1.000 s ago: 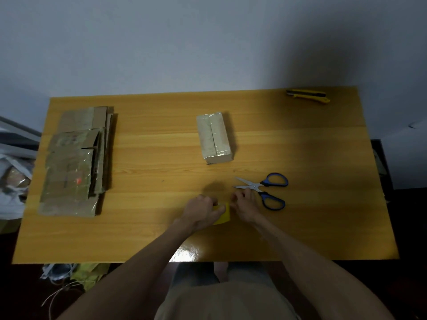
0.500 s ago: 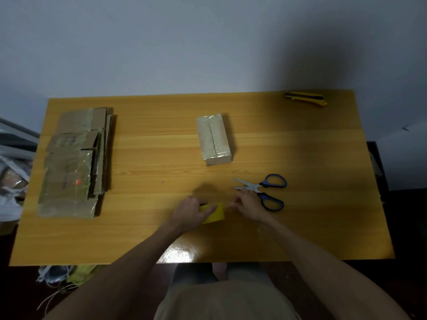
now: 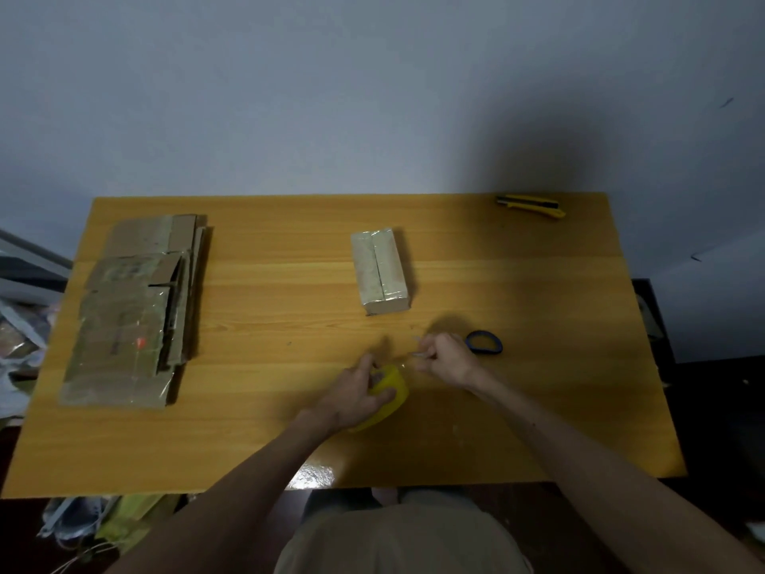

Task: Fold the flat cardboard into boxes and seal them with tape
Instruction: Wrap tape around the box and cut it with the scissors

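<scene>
My left hand (image 3: pixel 352 397) grips a yellow tape roll (image 3: pixel 389 393) near the table's front middle. My right hand (image 3: pixel 447 358) holds the blue-handled scissors (image 3: pixel 484 342), whose blades point left toward the tape; only one handle loop shows past my fingers. A folded, taped cardboard box (image 3: pixel 381 270) stands in the middle of the table beyond both hands. A stack of flat cardboard (image 3: pixel 132 312) lies at the left side.
A yellow utility knife (image 3: pixel 532 205) lies at the far right corner of the wooden table (image 3: pixel 538 366). A wall runs behind the table. Bags and clutter sit on the floor at the left.
My right hand has let go of the tape end and picked up the scissors from the table. My left hand has lifted and tilted the tape roll.
</scene>
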